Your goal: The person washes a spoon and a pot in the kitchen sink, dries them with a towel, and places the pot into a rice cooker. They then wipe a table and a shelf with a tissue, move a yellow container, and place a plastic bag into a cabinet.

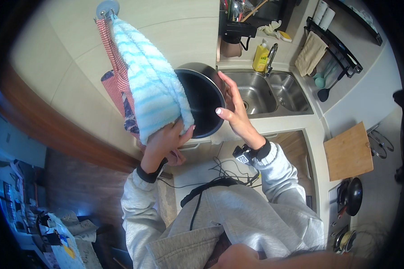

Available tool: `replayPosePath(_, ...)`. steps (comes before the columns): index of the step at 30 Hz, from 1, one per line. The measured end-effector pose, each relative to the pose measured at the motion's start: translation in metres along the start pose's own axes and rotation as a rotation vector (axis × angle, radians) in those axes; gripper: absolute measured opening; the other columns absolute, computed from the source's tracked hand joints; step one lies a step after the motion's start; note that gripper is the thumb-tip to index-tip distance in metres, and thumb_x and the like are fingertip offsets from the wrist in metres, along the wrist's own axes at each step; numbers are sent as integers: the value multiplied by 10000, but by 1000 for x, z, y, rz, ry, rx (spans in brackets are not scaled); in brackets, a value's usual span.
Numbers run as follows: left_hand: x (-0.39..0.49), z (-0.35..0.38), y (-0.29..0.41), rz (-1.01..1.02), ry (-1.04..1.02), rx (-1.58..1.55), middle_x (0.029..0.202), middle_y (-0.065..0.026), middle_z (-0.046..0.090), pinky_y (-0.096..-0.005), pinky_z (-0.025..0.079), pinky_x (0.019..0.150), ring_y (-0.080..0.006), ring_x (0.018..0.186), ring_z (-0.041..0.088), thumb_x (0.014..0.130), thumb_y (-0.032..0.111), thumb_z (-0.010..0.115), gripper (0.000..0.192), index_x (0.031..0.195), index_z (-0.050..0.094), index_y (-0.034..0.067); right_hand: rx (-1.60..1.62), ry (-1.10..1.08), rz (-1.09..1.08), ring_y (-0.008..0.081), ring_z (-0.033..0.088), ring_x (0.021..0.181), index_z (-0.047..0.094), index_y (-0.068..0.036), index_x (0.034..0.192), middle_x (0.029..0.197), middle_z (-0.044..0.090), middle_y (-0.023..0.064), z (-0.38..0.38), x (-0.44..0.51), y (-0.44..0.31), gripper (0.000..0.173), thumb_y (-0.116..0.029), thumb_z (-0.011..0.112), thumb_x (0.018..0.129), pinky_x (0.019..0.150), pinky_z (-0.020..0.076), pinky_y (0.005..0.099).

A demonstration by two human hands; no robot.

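Observation:
A blue-and-white striped plush towel (151, 84) hangs by a loop from a blue round wall hook (107, 9). With my left hand (168, 138) I grip the towel's lower end, beside the near left rim of a dark-lined round pot (202, 101). The pot is tilted so that its inside faces me. My right hand (234, 107) holds the pot at its right side, thumb at the rim and fingers along the outer wall. Next to the towel, a red-checked apron (116, 84) hangs from the same hook. Part of the pot is hidden behind the towel.
To the right is a double-bowl steel sink (256, 90) with a faucet (271, 59) and a yellow detergent bottle (261, 58). A wooden cutting board (349, 153) and a black frying pan (354, 196) are at the far right. Black cables (227, 175) lie low before me.

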State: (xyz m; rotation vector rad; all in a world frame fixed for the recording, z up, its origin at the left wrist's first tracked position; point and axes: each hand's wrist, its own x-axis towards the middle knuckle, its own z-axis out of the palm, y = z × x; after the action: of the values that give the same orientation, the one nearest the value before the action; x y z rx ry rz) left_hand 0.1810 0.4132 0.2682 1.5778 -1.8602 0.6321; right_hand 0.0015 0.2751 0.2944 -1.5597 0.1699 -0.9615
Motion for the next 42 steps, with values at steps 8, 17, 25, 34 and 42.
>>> replayPosePath(8, -42, 16, -24, -574, 816, -803, 988, -145, 636, -389, 466, 813, -287, 927, 603, 883, 316, 646, 384, 1059, 596, -22, -82, 115, -81, 231, 336, 1304, 240, -86, 1457, 1449, 298, 92, -9, -25, 27, 894, -302, 724, 737, 1074, 272, 347)
replayPosePath(17, 0, -3, 26, -273, -15, -205, 1002, -241, 622, -461, 465, 788, -416, 878, 589, 765, 68, 664, 246, 996, 615, 0, -64, 262, 2, 175, 420, 1184, 302, -89, 1434, 1322, 418, 82, -1, -34, 12, 816, -250, 722, 752, 995, 338, 301)
replayPosePath(25, 43, 47, 18, -377, 13, -757, 1059, -212, 597, -396, 452, 853, -365, 982, 564, 768, 60, 573, 362, 1118, 563, -28, -575, 232, -317, 285, 421, 1098, 379, -105, 1377, 1137, 396, 139, 34, -38, -4, 975, -177, 824, 513, 975, 362, 373)
replayPosePath(34, 57, 52, 6, -161, -183, -49, 917, -246, 588, -429, 473, 760, -397, 838, 579, 772, 18, 520, 165, 917, 582, -31, -177, 316, -216, 219, 436, 1156, 326, -38, 1382, 1260, 404, 113, 4, -18, -4, 906, -273, 765, 624, 984, 360, 331)
replayPosePath(42, 81, 33, 9, 98, -39, -749, 1175, -236, 570, -397, 474, 911, -323, 1061, 587, 837, 86, 531, 377, 1189, 538, -47, -531, 366, -377, 305, 416, 1122, 430, -68, 1292, 1182, 389, 164, 22, 0, -7, 884, -196, 806, 503, 955, 388, 396)
